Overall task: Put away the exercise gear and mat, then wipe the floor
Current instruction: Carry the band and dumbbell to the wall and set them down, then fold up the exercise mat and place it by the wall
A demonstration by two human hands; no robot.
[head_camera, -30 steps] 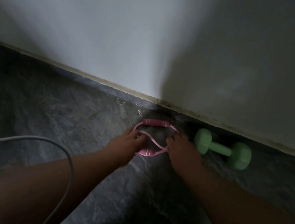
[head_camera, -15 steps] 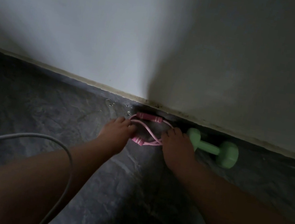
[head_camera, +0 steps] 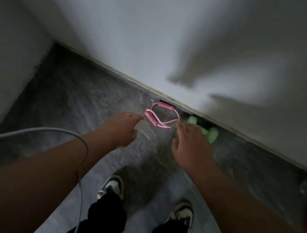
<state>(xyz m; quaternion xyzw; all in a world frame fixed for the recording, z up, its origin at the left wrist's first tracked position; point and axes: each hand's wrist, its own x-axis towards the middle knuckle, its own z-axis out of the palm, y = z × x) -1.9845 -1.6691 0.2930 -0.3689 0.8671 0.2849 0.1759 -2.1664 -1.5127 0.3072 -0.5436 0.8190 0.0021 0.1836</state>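
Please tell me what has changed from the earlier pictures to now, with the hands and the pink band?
Both hands let go of the pink resistance band and drew back toward the person: the left hand and right hand are now open and off it. The view pulled up and back, so shoes now show. The band and the green dumbbell stayed on the floor by the wall.

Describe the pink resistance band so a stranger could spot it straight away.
Follow the white wall down to where it meets the grey floor. The pink resistance band lies there against the baseboard, ahead of the outstretched hands. It is a looped pink cord with padded handles, unlike the solid green dumbbell just to its right.
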